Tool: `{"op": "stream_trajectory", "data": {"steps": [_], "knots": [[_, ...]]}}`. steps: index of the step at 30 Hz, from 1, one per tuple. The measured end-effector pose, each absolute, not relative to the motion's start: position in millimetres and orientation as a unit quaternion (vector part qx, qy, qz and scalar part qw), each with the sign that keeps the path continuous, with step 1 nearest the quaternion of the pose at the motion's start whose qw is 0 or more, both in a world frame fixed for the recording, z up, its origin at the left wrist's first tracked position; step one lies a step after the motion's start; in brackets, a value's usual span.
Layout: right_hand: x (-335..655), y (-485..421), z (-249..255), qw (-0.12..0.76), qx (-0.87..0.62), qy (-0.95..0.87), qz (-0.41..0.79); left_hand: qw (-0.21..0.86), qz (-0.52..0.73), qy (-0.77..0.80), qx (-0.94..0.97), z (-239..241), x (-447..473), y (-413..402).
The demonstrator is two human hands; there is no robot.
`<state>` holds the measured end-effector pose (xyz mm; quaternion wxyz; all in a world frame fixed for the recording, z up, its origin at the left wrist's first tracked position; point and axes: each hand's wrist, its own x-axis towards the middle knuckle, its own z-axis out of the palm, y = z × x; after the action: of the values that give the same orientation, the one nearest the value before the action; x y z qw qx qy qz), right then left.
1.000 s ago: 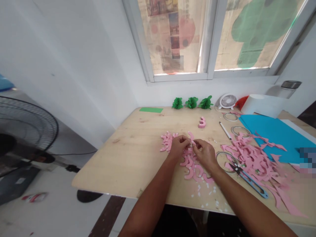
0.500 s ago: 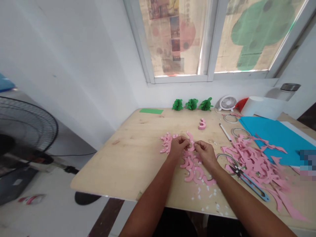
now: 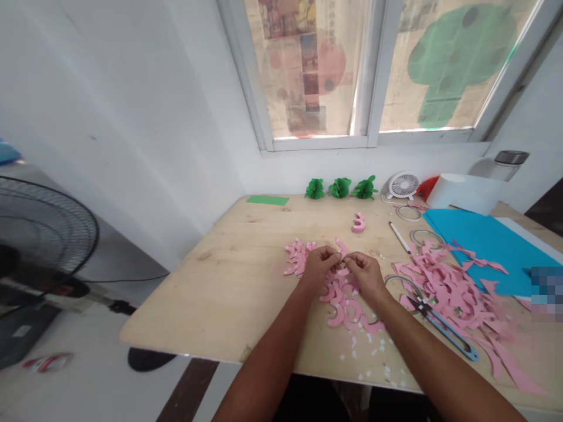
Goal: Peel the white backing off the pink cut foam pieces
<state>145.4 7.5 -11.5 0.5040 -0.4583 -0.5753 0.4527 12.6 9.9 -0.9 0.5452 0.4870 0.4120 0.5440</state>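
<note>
Over the middle of the table, my left hand and my right hand are both closed in a pinch, their fingertips almost touching. Between them is a curved pink paper cutout, its upper end showing above the fingers. The exact spot they pinch is hidden. Just below lie several more curved pink cutouts, some with white patches. Left of my left hand sits a small heap of pink pieces. A joined pink wavy piece stands farther back.
Pink scraps and blue-handled scissors lie to the right, near tape rings, a white pen and blue sheets. Green paper shapes and a small white fan line the wall. White bits are scattered in front.
My fingertips have come closer together over the pink cutout, the right hand moving slightly left. The view has shifted a little; the other things stay in place.
</note>
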Motion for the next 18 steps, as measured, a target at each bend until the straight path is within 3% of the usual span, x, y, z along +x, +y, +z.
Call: {"op": "stream_trajectory", "data": {"steps": [9, 18], "knots": [[147.2, 6.1, -7.5, 0.499, -0.439, -0.578, 0.473, 0.55, 0.546, 0.405, 0.485, 0.0, 11.1, 9.6], [149.2, 9.4, -8.4, 0.543, -0.426, -0.479, 0.542, 0.606, 0.465, 0.399, 0.507, -9.2, 16.0, 7.8]]}}
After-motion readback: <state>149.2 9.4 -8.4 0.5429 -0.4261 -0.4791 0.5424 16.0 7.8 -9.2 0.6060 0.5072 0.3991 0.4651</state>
